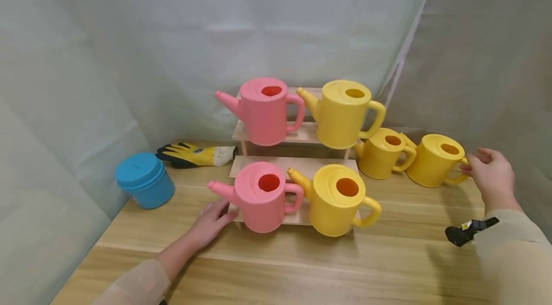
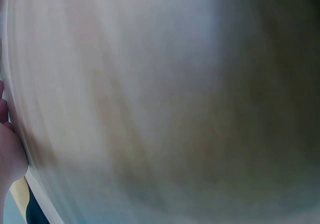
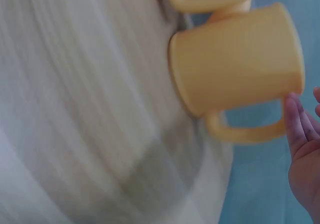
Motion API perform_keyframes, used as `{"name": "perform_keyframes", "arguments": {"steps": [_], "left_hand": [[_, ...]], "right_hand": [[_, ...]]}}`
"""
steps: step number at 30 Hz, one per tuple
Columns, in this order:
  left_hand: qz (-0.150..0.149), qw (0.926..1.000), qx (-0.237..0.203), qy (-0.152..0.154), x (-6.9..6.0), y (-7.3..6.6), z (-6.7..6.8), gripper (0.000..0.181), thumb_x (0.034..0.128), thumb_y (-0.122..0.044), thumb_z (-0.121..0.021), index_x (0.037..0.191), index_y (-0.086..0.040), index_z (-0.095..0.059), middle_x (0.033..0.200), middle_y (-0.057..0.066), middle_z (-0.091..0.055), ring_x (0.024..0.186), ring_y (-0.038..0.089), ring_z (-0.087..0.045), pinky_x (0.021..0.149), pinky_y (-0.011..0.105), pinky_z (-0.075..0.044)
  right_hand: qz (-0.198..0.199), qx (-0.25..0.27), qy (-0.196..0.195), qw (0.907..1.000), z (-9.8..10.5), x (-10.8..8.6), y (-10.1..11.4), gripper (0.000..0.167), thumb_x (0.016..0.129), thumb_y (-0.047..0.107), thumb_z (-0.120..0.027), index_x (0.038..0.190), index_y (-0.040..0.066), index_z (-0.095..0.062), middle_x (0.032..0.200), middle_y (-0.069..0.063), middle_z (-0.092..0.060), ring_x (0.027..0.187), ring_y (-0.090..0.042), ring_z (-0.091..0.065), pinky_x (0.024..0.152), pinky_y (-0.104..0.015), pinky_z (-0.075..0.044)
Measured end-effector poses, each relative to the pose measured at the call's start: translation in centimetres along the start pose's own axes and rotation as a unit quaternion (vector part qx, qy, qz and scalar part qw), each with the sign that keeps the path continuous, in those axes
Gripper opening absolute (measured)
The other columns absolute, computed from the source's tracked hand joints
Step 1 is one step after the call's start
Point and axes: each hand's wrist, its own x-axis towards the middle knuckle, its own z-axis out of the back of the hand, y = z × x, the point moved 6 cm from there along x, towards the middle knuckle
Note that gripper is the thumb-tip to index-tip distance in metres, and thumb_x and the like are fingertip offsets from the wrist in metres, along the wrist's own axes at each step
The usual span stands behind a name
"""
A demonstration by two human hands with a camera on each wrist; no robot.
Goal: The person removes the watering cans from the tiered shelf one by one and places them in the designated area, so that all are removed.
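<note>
My left hand (image 1: 210, 225) holds the lower left corner of a tiered wooden shelf (image 1: 297, 165), its fingertips partly hidden. On the lower tier stand a pink watering can (image 1: 261, 209) and a yellow watering can (image 1: 329, 211). Above them are another pink can (image 1: 263, 120) and another yellow one (image 1: 340, 120). At the far right, my right hand (image 1: 491, 173) touches the handle of a yellow watering can (image 1: 431, 163) on the table. In the right wrist view its fingers (image 3: 296, 126) lie straight against the top of that handle.
Another yellow watering can (image 1: 379, 156) stands between the shelf and the rightmost can. To the left are a lidded blue tub (image 1: 146, 183) and yellow-and-black work gloves (image 1: 194, 154). Pale cloth (image 1: 258, 17) hangs behind the wooden table (image 1: 388, 266) and at its sides.
</note>
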Motion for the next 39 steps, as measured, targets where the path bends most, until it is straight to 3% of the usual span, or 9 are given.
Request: {"name": "perform_keyframes", "arguments": {"steps": [5, 12, 17, 24, 31, 39], "left_hand": [[0.001, 1.0, -0.001, -0.004, -0.2, 0.1, 0.1, 0.06, 0.0939, -0.05, -0.046, 0.146, -0.023, -0.035, 0.143, 0.012, -0.042, 0.129, 0.038, -0.035, 0.099, 0.064, -0.014], [-0.001, 1.0, -0.004, 0.003, -0.1, 0.0, -0.1, 0.06, 0.0936, -0.052, -0.046, 0.145, -0.023, -0.036, 0.143, 0.012, -0.042, 0.13, 0.038, -0.034, 0.099, 0.065, -0.015], [-0.003, 0.9999, -0.008, 0.005, -0.2, 0.0, -0.1, 0.06, 0.0936, -0.053, -0.045, 0.146, -0.024, -0.035, 0.143, 0.011, -0.041, 0.13, 0.038, -0.034, 0.098, 0.066, -0.015], [-0.004, 1.0, -0.003, 0.001, -0.2, 0.0, 0.1, 0.06, 0.0939, -0.052, -0.045, 0.146, -0.024, -0.035, 0.143, 0.011, -0.042, 0.13, 0.038, -0.034, 0.098, 0.066, -0.015], [0.002, 1.0, -0.004, 0.004, -0.2, 0.0, 0.1, 0.061, 0.0933, -0.053, -0.045, 0.146, -0.023, -0.035, 0.142, 0.011, -0.043, 0.129, 0.037, -0.035, 0.098, 0.064, -0.016], [0.007, 0.9999, -0.01, 0.002, -0.2, 0.1, 0.1, 0.06, 0.0932, -0.051, -0.047, 0.146, -0.024, -0.035, 0.141, 0.012, -0.044, 0.128, 0.036, -0.036, 0.099, 0.064, -0.016]], "right_hand": [[0.055, 0.008, 0.009, 0.9984, -0.7, 0.1, 3.2, 0.068, 0.097, 0.036, -0.044, 0.146, -0.003, -0.02, 0.141, -0.033, -0.031, 0.063, 0.012, -0.054, 0.063, -0.014, -0.049], [0.106, -0.019, 0.032, 0.9937, -2.2, -0.9, 7.5, 0.07, 0.096, 0.045, -0.043, 0.147, 0.003, -0.023, 0.136, -0.027, -0.042, 0.068, 0.008, -0.056, 0.067, -0.014, -0.049], [0.155, 0.002, 0.06, 0.9861, -4.2, -2.5, 11.3, 0.067, 0.096, 0.046, -0.044, 0.148, 0.009, -0.023, 0.128, -0.022, -0.049, 0.075, 0.0, -0.059, 0.066, -0.012, -0.047], [0.203, 0.027, 0.115, 0.9719, -6.7, -4.8, 15.8, 0.066, 0.095, 0.047, -0.045, 0.148, 0.015, -0.025, 0.13, -0.019, -0.05, 0.08, -0.006, -0.061, 0.07, -0.014, -0.047], [0.228, 0.052, 0.161, 0.9589, -8.5, -6.9, 18.5, 0.062, 0.094, 0.043, -0.05, 0.146, 0.015, -0.031, 0.122, -0.015, -0.051, 0.077, -0.014, -0.06, 0.071, -0.02, -0.05], [0.246, 0.078, 0.171, 0.9509, -9.7, -8.0, 20.2, 0.057, 0.092, 0.039, -0.055, 0.141, 0.016, -0.037, 0.118, -0.012, -0.052, 0.074, -0.015, -0.059, 0.067, -0.024, -0.051]]}}
